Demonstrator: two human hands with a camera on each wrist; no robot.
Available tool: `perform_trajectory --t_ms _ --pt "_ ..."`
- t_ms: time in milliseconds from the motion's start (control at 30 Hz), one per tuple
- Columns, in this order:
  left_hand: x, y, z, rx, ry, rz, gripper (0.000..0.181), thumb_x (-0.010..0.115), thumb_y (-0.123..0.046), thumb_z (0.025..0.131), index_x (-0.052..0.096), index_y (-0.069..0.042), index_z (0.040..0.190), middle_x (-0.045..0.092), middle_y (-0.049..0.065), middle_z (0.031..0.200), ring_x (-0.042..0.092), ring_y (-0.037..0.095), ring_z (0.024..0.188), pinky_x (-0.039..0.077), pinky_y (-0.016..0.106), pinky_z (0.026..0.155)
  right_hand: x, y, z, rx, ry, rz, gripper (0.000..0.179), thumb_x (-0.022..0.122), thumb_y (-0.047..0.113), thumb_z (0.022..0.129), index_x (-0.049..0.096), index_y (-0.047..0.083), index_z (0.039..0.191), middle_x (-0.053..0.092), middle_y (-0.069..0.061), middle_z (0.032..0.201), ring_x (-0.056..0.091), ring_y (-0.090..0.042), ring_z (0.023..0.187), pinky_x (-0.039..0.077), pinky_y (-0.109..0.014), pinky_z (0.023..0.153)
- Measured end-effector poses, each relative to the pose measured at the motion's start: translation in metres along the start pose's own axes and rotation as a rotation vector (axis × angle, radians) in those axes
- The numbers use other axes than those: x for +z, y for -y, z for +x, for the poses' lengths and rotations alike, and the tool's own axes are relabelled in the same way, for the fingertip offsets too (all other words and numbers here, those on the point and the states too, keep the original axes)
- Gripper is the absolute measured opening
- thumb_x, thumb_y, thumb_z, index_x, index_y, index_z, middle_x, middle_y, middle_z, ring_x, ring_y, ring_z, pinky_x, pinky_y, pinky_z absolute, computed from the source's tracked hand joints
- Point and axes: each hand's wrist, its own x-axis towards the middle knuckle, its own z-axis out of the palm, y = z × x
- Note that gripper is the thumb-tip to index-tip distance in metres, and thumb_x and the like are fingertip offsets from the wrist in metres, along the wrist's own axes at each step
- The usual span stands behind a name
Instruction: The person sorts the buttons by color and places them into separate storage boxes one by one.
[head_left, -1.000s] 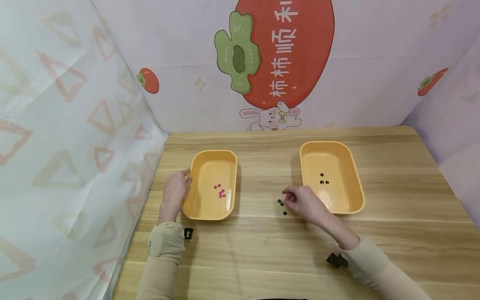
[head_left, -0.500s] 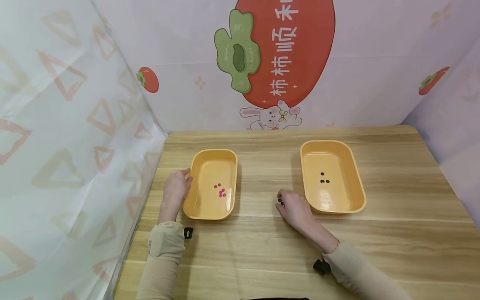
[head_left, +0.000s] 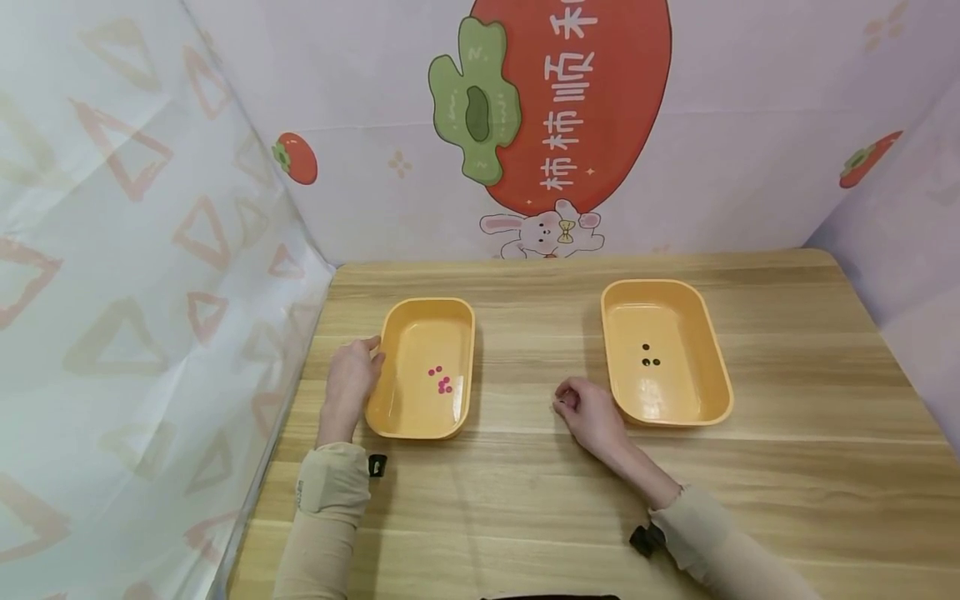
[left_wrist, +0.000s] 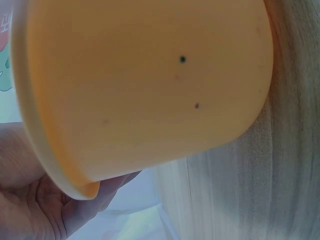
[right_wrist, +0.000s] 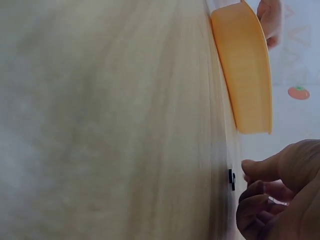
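Observation:
My left hand [head_left: 351, 383] grips the left rim of a yellow plastic tray [head_left: 375, 417]; in the left wrist view, fingers [left_wrist: 85, 212] bend round the rim of its outer wall [left_wrist: 150, 100]. Several small flat pink round pieces [head_left: 442, 386] lie inside it. My right hand [head_left: 592, 421] is low over the table, its fingers bent in, left of a second yellow tray [head_left: 720, 392]. That tray holds 3 small black round pieces [head_left: 647, 362]. In the right wrist view, black round pieces [right_wrist: 231, 180] sit on the wood close to the fingertips. Whether these fingers hold a piece is hidden.
The wooden table [head_left: 487, 500] ends at a patterned back sheet [head_left: 360, 192], with another sheet [head_left: 150, 275] along the left. Black wrist devices [head_left: 377, 466] are on both wrists.
My right hand has moved left and slightly down from beside the right tray and now covers the loose black pieces. My left hand and both trays stay in place.

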Motion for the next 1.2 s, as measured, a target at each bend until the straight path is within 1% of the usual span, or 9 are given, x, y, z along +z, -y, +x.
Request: perform_trajectory --t_ms 67,167,333,567,700,833,967,1100,1200 --pt "0.000 0.000 0.000 0.000 0.001 -0.002 0.043 0.062 -0.012 0.111 0.062 0.003 0.152 0.064 0.027 0.152 0.063 0.049 0.139 0.055 0.059 0.113 -0.002 -0.001 -0.003 0.029 -0.018 0.030 0.010 0.083 0.000 0.093 0.076 0.000 0.099 0.068 -0.007 0.078 0.056 -0.010 0.067 0.045 -0.021 0.060" --pt "0.000 -0.001 0.000 -0.008 0.008 -0.008 0.044 0.061 -0.012 0.112 0.061 0.004 0.152 0.063 0.027 0.153 0.061 0.049 0.141 0.054 0.059 0.115 -0.004 -0.004 -0.006 0.064 -0.035 0.050 0.012 0.084 -0.001 0.091 0.077 0.000 0.101 0.066 -0.007 0.077 0.054 -0.011 0.067 0.043 -0.020 0.060" --pt "-0.001 -0.001 0.000 -0.014 0.018 -0.011 0.044 0.060 -0.012 0.112 0.059 0.004 0.154 0.061 0.027 0.155 0.061 0.049 0.141 0.055 0.059 0.114 -0.008 -0.010 -0.007 0.064 -0.016 0.055 0.009 0.085 -0.003 0.090 0.079 0.000 0.095 0.067 -0.007 0.077 0.054 -0.010 0.068 0.043 -0.020 0.060" --pt "0.000 -0.001 -0.001 -0.008 0.017 -0.003 0.045 0.060 -0.011 0.112 0.058 0.004 0.154 0.061 0.028 0.155 0.061 0.049 0.141 0.056 0.059 0.113 -0.007 -0.012 -0.009 0.054 -0.010 0.035 0.013 0.088 -0.003 0.088 0.078 0.004 0.085 0.069 -0.006 0.080 0.056 -0.009 0.069 0.045 -0.019 0.062" --pt "0.000 -0.002 -0.001 -0.012 0.023 -0.003 0.045 0.060 -0.011 0.112 0.058 0.004 0.154 0.060 0.028 0.155 0.062 0.049 0.141 0.056 0.058 0.113 -0.008 -0.012 -0.011 0.045 -0.011 0.019 0.014 0.088 -0.003 0.088 0.076 0.004 0.085 0.070 -0.008 0.082 0.058 -0.011 0.072 0.046 -0.020 0.064" --pt "0.000 -0.004 -0.001 -0.019 0.027 -0.011 0.045 0.060 -0.013 0.113 0.058 0.003 0.155 0.060 0.026 0.156 0.064 0.048 0.139 0.057 0.057 0.112 -0.011 -0.012 -0.015 0.083 -0.018 0.000 0.016 0.089 -0.002 0.087 0.075 0.005 0.089 0.070 -0.007 0.082 0.059 -0.014 0.074 0.046 -0.022 0.066" --pt "-0.001 -0.004 0.000 -0.021 0.013 -0.027 0.045 0.061 -0.012 0.112 0.059 0.002 0.154 0.061 0.026 0.156 0.065 0.047 0.138 0.058 0.057 0.112 -0.012 -0.012 -0.018 0.114 -0.035 -0.028 0.014 0.088 -0.001 0.089 0.076 0.007 0.089 0.070 -0.007 0.084 0.059 -0.016 0.076 0.045 -0.023 0.067" --pt "-0.002 -0.003 0.000 -0.012 0.009 -0.020 0.044 0.061 -0.011 0.112 0.059 0.004 0.153 0.061 0.027 0.155 0.062 0.048 0.141 0.057 0.057 0.113 -0.009 -0.014 -0.019 0.082 -0.044 -0.047 0.012 0.087 0.002 0.090 0.077 0.009 0.090 0.071 -0.007 0.088 0.059 -0.017 0.079 0.044 -0.024 0.068" --pt "-0.001 -0.002 -0.001 -0.012 0.015 -0.017 0.044 0.061 -0.011 0.112 0.059 0.004 0.153 0.061 0.027 0.155 0.062 0.048 0.141 0.056 0.058 0.114 -0.006 -0.017 -0.021 0.019 -0.043 -0.058 0.012 0.086 0.000 0.090 0.078 0.008 0.091 0.071 -0.005 0.090 0.058 -0.015 0.080 0.044 -0.025 0.069"
